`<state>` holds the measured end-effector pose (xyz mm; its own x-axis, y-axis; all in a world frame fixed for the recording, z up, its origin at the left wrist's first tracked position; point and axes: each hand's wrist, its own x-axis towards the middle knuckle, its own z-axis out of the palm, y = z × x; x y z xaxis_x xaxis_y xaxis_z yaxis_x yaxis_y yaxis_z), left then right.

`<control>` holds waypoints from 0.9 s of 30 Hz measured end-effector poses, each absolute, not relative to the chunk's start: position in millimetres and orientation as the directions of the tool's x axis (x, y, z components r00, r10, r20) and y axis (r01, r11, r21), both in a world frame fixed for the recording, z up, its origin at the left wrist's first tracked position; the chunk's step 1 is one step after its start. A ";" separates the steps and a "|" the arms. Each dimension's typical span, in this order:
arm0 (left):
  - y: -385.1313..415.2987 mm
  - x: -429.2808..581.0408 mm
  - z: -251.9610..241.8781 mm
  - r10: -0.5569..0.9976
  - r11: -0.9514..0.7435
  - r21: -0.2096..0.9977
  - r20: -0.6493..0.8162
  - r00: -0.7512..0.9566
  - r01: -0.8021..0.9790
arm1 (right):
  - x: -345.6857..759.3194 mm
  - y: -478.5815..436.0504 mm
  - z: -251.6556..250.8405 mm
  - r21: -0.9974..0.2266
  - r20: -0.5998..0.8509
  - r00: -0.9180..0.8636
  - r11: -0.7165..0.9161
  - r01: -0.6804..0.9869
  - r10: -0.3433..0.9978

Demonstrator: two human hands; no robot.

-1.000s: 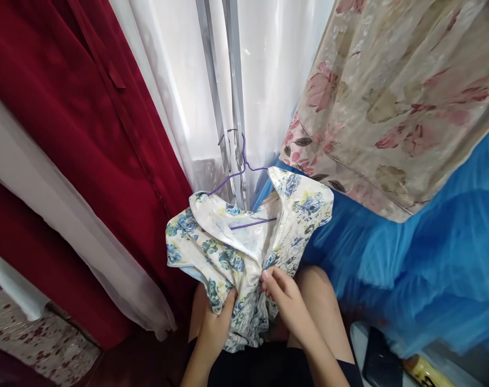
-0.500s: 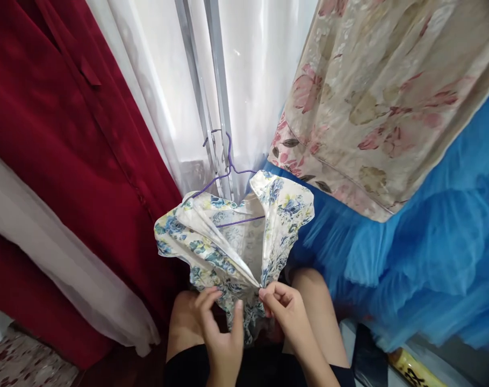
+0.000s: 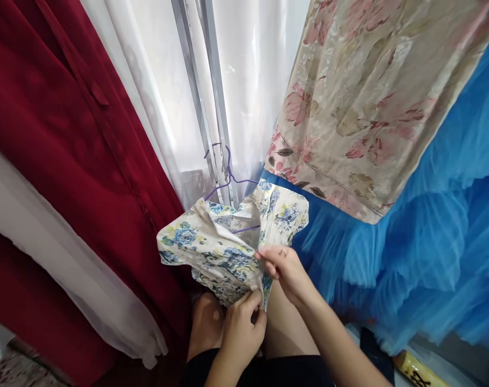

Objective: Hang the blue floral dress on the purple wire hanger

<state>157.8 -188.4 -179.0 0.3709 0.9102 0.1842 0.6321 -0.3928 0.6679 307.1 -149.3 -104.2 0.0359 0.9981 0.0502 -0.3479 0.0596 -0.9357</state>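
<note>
A white dress (image 3: 232,263) with blue and yellow flowers hangs on a purple wire hanger (image 3: 230,174) in front of me. Its neck opening narrows to a V, and at the point of that V the fingers of my right hand (image 3: 282,266) are pinched on what appears to be the zipper pull, which they hide. Lower down, my left hand (image 3: 246,322) grips the cloth beside the closed seam between thumb and fingers. The lower part of the dress is hidden behind my hands.
The hanger hooks onto a grey metal stand (image 3: 212,80) before a white curtain (image 3: 148,70). Dark red cloth (image 3: 87,161) drapes at left. A beige floral garment (image 3: 373,107) and blue tulle (image 3: 422,242) hang at right, above a yellow roll (image 3: 417,368).
My right hand has moved up along the opening, and the V has closed below it. The left hand, loose and apart before, now grips the dress lower down.
</note>
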 end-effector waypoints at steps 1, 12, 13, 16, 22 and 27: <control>-188.1 155.4 -176.3 0.905 -0.402 0.634 0.167 0.391 0.661 | 305.9 -136.8 -89.2 -0.924 0.078 0.021 0.080 -0.375 0.997; -165.5 118.8 -152.3 0.853 -0.429 0.694 0.101 0.513 0.578 | 291.7 -94.9 -36.5 -0.887 0.266 0.137 0.298 -0.352 0.954; -160.5 117.5 -140.7 0.850 -0.437 0.735 0.150 0.504 0.519 | 291.9 -98.7 -37.7 -0.893 0.268 0.137 0.300 -0.337 0.954; -138.0 119.5 -96.3 0.852 -0.510 0.780 0.401 0.336 0.363 | 293.3 -107.7 -37.3 -0.906 0.276 0.132 0.303 -0.296 0.952; -88.7 143.7 -21.8 0.630 -0.760 0.549 0.754 0.187 0.348 | 301.0 -114.3 -30.0 -0.906 0.329 0.095 0.343 -0.250 0.939; -91.1 155.5 -10.4 0.558 -0.808 0.489 0.814 0.162 0.328 | 305.8 -110.2 -37.5 -0.921 0.339 0.046 0.341 -0.186 0.940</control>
